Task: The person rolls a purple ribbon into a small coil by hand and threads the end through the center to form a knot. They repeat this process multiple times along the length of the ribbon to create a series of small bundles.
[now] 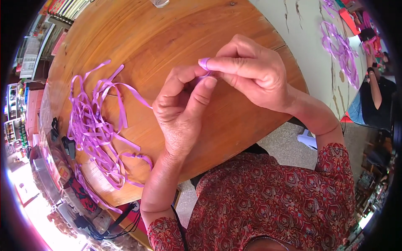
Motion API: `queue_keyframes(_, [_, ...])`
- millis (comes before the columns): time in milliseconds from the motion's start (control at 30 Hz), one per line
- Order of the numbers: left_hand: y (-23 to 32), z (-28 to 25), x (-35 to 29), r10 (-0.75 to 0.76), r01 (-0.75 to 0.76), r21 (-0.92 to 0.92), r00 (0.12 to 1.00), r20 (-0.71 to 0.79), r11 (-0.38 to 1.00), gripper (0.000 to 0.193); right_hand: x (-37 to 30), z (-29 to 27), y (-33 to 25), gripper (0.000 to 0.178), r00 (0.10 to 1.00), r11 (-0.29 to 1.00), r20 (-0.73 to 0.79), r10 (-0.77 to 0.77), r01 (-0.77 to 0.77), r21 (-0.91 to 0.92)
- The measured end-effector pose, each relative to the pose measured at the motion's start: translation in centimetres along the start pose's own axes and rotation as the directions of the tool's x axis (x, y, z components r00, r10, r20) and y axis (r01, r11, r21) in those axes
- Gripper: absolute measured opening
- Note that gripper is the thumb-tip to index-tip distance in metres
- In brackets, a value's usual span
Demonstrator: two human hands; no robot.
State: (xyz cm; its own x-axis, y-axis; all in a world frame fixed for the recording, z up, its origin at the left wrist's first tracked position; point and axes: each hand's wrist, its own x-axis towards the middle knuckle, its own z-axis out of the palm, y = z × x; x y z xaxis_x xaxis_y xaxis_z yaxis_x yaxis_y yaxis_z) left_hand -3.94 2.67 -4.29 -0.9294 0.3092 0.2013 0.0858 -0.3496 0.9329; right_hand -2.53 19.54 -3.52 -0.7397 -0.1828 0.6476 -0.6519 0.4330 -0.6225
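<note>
A narrow purple ribbon is pinched between my two hands, above the middle of the wooden table. My left hand has thumb and forefinger closed on it, the other fingers curled. Just beside those fingertips, my right hand grips a small loop or fold of the same ribbon between thumb and forefinger. How the ribbon is folded or knotted there is mostly hidden by the fingers. A loose tangled pile of purple ribbon lies on the table to the left. One strand from it runs up to behind my left hand.
The round-edged wooden table fills the middle. Some pile ends hang near its lower left edge, by bags and black cables. At the upper right, a white table bears another purple ribbon heap, with a person beside it.
</note>
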Motion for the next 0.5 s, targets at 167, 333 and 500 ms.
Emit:
queue_keyframes(167, [-0.6, -0.3, -0.1, -0.055, 0.057, 0.051, 0.998, -0.034, 0.997, 0.013, -0.1, 0.4, 0.4, 0.029, 0.985, 0.968, -0.018, -0.171, 0.165, -0.191])
queue_keyframes(333, [0.0, 0.0, 0.0, -0.110, 0.111, 0.031, 0.992, -0.057, 0.993, 0.011, 0.1, 0.4, -0.1, 0.032, 0.997, 0.986, -0.006, -0.079, 0.078, -0.147])
queue_keyframes(500, [0.3, -0.3, -0.3, -0.139, 0.136, -0.088, 0.990, -0.028, 0.987, 0.010, 0.0, 0.2, -0.5, 0.030, 0.953, 0.928, 0.124, 0.276, -0.297, 0.224])
